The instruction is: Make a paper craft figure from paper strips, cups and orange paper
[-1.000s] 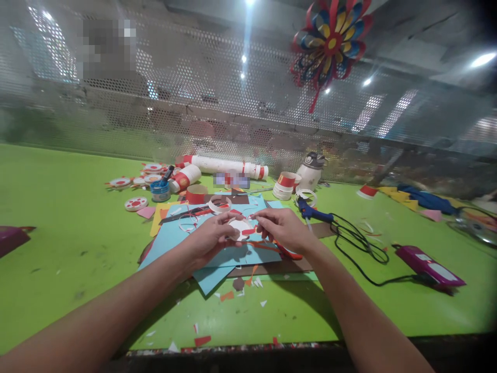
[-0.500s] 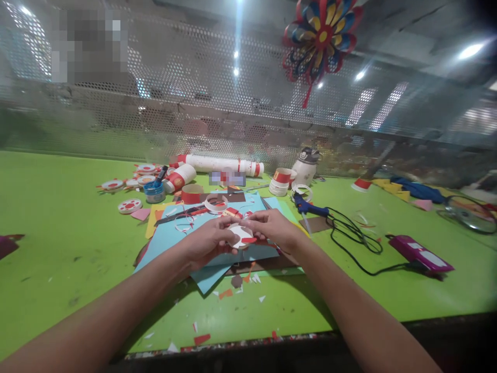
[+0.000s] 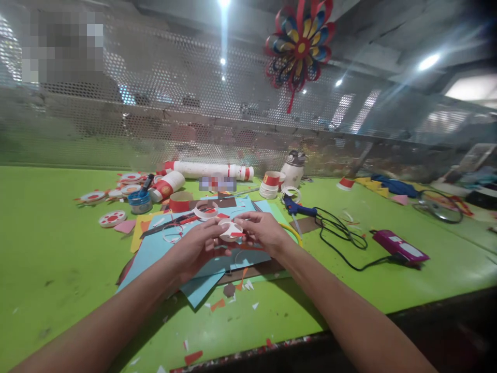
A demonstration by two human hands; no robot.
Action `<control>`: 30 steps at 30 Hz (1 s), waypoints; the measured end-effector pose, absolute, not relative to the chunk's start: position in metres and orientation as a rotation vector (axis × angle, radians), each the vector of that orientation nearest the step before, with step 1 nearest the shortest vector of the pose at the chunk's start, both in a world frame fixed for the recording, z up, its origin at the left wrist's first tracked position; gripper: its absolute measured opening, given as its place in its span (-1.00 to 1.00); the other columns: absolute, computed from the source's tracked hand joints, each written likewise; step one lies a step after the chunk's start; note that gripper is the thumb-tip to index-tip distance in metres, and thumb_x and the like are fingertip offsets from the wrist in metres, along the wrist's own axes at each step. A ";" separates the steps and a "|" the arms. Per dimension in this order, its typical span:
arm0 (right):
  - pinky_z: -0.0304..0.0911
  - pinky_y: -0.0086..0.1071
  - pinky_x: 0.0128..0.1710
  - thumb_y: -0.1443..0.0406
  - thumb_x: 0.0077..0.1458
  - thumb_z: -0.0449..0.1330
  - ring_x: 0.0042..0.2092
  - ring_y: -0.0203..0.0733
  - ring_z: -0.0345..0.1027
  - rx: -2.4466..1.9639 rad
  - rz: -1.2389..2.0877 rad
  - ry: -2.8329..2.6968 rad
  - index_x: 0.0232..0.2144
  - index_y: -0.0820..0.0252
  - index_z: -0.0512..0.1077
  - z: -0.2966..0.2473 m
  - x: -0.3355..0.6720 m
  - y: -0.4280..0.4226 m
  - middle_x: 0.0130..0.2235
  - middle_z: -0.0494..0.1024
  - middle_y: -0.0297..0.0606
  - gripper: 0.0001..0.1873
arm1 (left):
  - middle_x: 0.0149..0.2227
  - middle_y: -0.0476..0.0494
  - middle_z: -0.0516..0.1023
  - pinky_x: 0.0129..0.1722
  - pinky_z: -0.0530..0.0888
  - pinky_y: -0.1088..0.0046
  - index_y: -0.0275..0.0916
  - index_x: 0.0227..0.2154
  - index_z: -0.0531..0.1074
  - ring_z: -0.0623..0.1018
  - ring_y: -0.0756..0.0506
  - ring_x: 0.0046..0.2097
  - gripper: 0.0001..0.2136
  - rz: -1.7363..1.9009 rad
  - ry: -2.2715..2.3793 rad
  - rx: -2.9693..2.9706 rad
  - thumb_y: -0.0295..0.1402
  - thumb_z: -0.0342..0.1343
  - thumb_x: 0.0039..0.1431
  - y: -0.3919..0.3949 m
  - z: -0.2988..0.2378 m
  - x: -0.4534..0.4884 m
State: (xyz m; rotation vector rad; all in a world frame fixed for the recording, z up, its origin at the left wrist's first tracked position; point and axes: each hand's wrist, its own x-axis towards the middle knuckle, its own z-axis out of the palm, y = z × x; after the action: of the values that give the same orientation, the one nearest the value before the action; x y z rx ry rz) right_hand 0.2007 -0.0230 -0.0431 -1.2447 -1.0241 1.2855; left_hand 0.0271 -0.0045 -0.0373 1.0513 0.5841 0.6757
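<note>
Both my hands meet over a pile of blue paper sheets (image 3: 163, 247) in the middle of the green table. My left hand (image 3: 196, 247) and my right hand (image 3: 264, 231) pinch a small white paper ring with red pieces (image 3: 230, 230) between their fingertips, held just above the sheets. Black scissors with red handles (image 3: 174, 220) lie on the paper just behind my left hand. Another white paper ring (image 3: 205, 209) rests beyond them.
Finished red-and-white discs (image 3: 112, 218), a blue glue pot (image 3: 140, 202), a long white tube (image 3: 205, 170) and paper cups (image 3: 269, 185) stand at the back. A blue glue gun (image 3: 297, 209) with black cable and a purple box (image 3: 399, 247) lie right. Paper scraps litter the near edge.
My hands stay together on the small ring, which has turned slightly in my fingers. The view has swung to the right, so everything sits further left in the picture.
</note>
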 end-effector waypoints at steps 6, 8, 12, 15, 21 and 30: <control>0.13 -0.55 -0.70 0.17 -0.25 0.38 -0.67 -0.45 0.20 -1.188 1.211 -0.985 -0.46 0.30 0.46 -0.039 0.198 -0.024 -0.66 0.43 -0.43 -0.67 | -0.14 -0.16 0.52 -0.30 0.42 0.45 -0.21 -0.09 0.36 0.50 -0.10 -0.17 -0.55 0.710 0.518 1.205 -0.44 0.29 -0.11 -0.009 -0.037 0.032; 0.13 -0.54 -0.71 0.16 -0.25 0.38 -0.68 -0.45 0.20 -1.182 1.209 -0.982 -0.47 0.29 0.46 -0.037 0.196 -0.025 -0.69 0.41 -0.45 -0.67 | -0.17 -0.17 0.53 -0.34 0.41 0.46 -0.22 -0.04 0.34 0.49 -0.12 -0.17 -0.48 0.758 0.560 1.296 -0.40 0.31 -0.13 -0.010 -0.039 0.035; 0.15 -0.53 -0.70 0.14 -0.26 0.38 -0.68 -0.46 0.20 -1.182 1.215 -0.994 -0.49 0.28 0.45 -0.037 0.193 -0.026 -0.66 0.42 -0.44 -0.66 | -0.29 -0.11 0.53 -0.43 0.41 0.46 -0.27 -0.05 0.34 0.48 -0.09 -0.32 -0.43 0.830 0.694 1.434 -0.30 0.34 -0.20 -0.007 -0.042 0.038; 0.18 -0.53 -0.68 0.12 -0.25 0.38 -0.67 -0.46 0.20 -1.195 1.203 -1.009 -0.48 0.28 0.44 -0.037 0.191 -0.027 -0.65 0.42 -0.45 -0.64 | -0.38 -0.04 0.50 -0.45 0.40 0.46 -0.26 -0.04 0.32 0.44 -0.02 -0.44 -0.42 0.855 0.744 1.467 -0.27 0.33 -0.19 -0.003 -0.044 0.037; 0.21 -0.50 -0.64 0.05 -0.07 0.26 -0.61 -0.40 0.27 -1.326 1.081 -1.130 -0.44 0.28 0.44 -0.036 0.194 -0.026 -0.59 0.43 -0.38 -0.63 | -0.27 -0.06 0.52 -0.38 0.42 0.48 -0.25 -0.12 0.37 0.49 -0.05 -0.32 -0.49 0.880 0.747 1.447 -0.29 0.34 -0.20 0.000 -0.045 0.035; 0.37 -0.22 -0.20 0.21 0.19 0.12 -0.16 -0.17 0.40 -2.103 0.418 -1.326 -0.10 0.27 0.38 -0.018 0.319 0.014 -0.09 0.46 -0.19 -0.72 | -0.22 -0.12 0.50 -0.27 0.45 0.44 -0.27 -0.10 0.34 0.50 -0.09 -0.22 -0.41 0.938 0.710 1.287 -0.36 0.37 -0.29 -0.001 -0.044 0.034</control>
State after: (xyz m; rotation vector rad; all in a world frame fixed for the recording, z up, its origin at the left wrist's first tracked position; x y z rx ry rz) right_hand 0.3194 0.0139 -0.0177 -2.1031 -1.3256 0.4182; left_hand 0.0344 -0.0006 -0.0438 1.2868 0.7101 0.9381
